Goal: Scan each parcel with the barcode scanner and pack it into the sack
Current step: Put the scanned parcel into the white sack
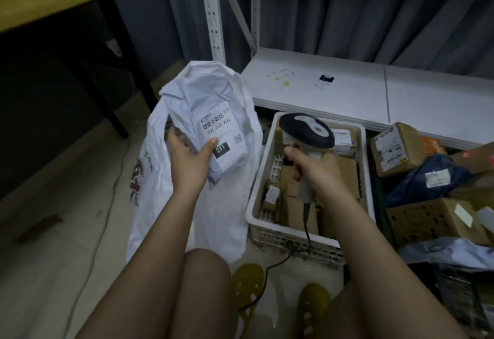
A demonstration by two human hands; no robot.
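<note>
**A Parcel Held Over the Sack**

The parcel [223,138] could have slipped and dropped on the floor and not in the sack [192,205]. That might happen because the left hand [191,156] held it by one edge only, and the wrap looked soft and smooth. The scan could have failed too, because the scanner [307,135] pointed away from the label and not at it.

The left hand pinched the parcel, thumb on top of the label and fingers curled under it. The right hand [314,167] had its fingers wrapped tight around the scanner handle, over the basket [256,205] on the right.

The parcel was a white, soft, crinkly bag. Its white label faced up, with black bars, numbers and a dark box that said 231. It sat just in front of the open top of the sack, on the left side. More boxes waited in the basket.
</note>
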